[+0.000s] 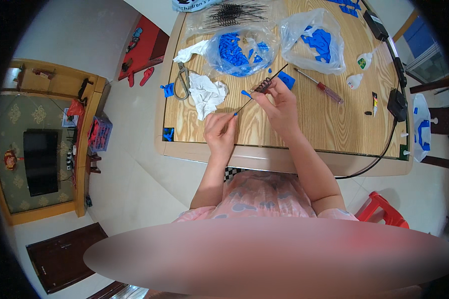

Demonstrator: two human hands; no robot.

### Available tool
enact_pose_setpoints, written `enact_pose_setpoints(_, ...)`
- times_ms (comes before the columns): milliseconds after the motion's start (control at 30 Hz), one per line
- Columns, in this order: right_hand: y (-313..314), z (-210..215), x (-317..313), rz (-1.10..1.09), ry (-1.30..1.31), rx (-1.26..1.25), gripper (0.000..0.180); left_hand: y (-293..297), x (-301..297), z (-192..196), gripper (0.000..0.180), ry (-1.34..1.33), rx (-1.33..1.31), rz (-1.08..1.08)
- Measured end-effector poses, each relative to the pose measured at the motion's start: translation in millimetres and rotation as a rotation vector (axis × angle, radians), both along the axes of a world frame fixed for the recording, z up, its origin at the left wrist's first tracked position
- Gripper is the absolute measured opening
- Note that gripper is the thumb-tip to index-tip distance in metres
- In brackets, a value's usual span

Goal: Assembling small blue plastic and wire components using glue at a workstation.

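A black coiled wire spring [262,86] with long straight ends is held between both hands above the near part of the table. My right hand [280,105] pinches the spring by its coil. A small blue piece [246,93] sits at the coil's lower left side. Lower down, my left hand [219,130] has thumb and fingers closed at the wire's lower end, where a bit of blue shows at the fingertips; I cannot tell whether it is on the wire. Just behind my right hand lies a blue square [286,79], partly covered by the fingers.
Behind the hands are a clear bag of small blue pieces [233,49], a bag of blue strips [318,44] and a bundle of black springs [234,15]. Scissors [182,84] and white cloth [207,94] lie left; a screwdriver [327,91] and black cable [387,144] right.
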State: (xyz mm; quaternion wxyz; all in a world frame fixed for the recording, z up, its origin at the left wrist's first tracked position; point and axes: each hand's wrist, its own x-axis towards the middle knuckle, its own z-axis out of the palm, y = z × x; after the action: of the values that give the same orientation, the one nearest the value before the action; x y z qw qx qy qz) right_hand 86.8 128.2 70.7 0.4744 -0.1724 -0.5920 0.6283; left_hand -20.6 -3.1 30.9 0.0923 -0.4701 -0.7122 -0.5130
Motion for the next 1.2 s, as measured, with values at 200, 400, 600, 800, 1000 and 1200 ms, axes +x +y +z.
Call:
enact_pose_setpoints(200, 0, 2, 2, 0.01, -0.004, -0.012, 0.019, -1, 1, 0, 0.012, 0.002, 0.0, -0.003)
enact_pose_setpoints(400, -1, 4, 1, 0.015, 0.018, -0.039, 0.021, 0, 0, -1, 0.012, -0.011, -0.005, -0.003)
enact_pose_setpoints(600, 0, 1, 1, 0.012, 0.032, -0.06, 0.022, 0, 4, 1, 0.017, -0.085, -0.023, -0.001)
enact_pose_setpoints(800, -1, -1, -1, 0.013, 0.042, -0.052, 0.023, 0, 4, 1, 0.017, -0.04, -0.03, -0.005)
enact_pose_setpoints(1000, -1, -2, -1, 0.028, 0.048, -0.052, 0.024, 1, 5, 5, 0.018, -0.019, -0.054, -0.004)
enact_pose_setpoints(1200, -1, -1, -1, 0.022, 0.057, -0.049, 0.025, 3, 4, 4, 0.018, 0.043, -0.043, -0.031)
